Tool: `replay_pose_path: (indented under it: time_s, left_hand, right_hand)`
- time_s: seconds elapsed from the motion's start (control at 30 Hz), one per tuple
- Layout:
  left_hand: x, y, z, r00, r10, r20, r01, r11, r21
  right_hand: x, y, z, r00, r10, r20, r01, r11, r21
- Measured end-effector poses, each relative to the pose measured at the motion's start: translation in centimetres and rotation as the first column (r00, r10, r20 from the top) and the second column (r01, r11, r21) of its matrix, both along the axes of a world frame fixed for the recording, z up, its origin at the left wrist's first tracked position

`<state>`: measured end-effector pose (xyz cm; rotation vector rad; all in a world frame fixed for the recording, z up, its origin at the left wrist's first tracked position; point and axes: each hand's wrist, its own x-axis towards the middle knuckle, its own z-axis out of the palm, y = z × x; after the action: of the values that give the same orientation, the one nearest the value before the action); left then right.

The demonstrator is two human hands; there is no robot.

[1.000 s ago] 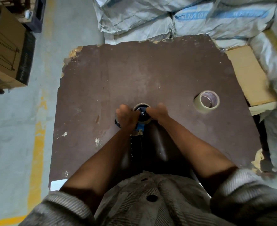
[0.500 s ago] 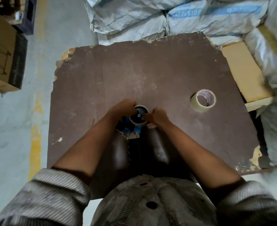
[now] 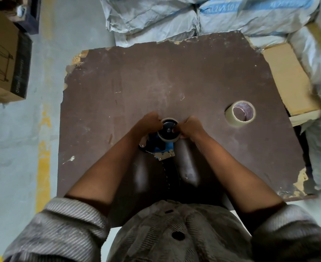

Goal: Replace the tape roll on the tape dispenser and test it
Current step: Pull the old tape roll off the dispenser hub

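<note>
A blue tape dispenser [image 3: 162, 148] with a metal toothed blade lies on the dark brown board [image 3: 156, 82], its black hub facing up. A thin, nearly used-up tape roll [image 3: 168, 138] sits around the hub. My left hand [image 3: 150, 122] grips the roll and dispenser from the left. My right hand [image 3: 189, 127] pinches the roll's right rim, a finger resting on the hub. A fuller, pale tape roll [image 3: 240, 113] lies flat on the board, well off to the right, untouched.
White sacks [image 3: 193, 14] are piled behind the board. A tan block [image 3: 288, 78] lies at the board's right edge. A cardboard box [image 3: 2, 59] stands on the grey floor to the left, beside a yellow floor line [image 3: 43, 157].
My left hand has shifted from the dispenser's body up to the roll's left rim. My right hand stays on the right rim. The camera view has drifted slightly.
</note>
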<state>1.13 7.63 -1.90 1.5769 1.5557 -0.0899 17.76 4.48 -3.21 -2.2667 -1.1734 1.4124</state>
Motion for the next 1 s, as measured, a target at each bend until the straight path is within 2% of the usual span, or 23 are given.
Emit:
replay_pose_path:
  time_s: [0.27,0.63,1.0]
  left_hand:
    - [0.8,-0.6,-0.7,0.981,0.196,0.017,-0.196,0.980,0.039]
    - [1.9,-1.7,-0.9,0.963,0.267,-0.040,-0.258,0.953,0.159]
    - [2.5,-2.9,-0.3,0.934,0.355,-0.046,-0.332,0.907,0.259]
  right_hand:
    - [-0.9,0.0,-1.7,0.996,-0.085,-0.024,0.085,0.996,0.000]
    - [-1.8,-0.2,-0.2,0.996,-0.076,0.043,0.072,0.994,0.076]
    - [-1.7,-0.3,-1.9,0.995,-0.063,0.080,0.055,0.994,0.092]
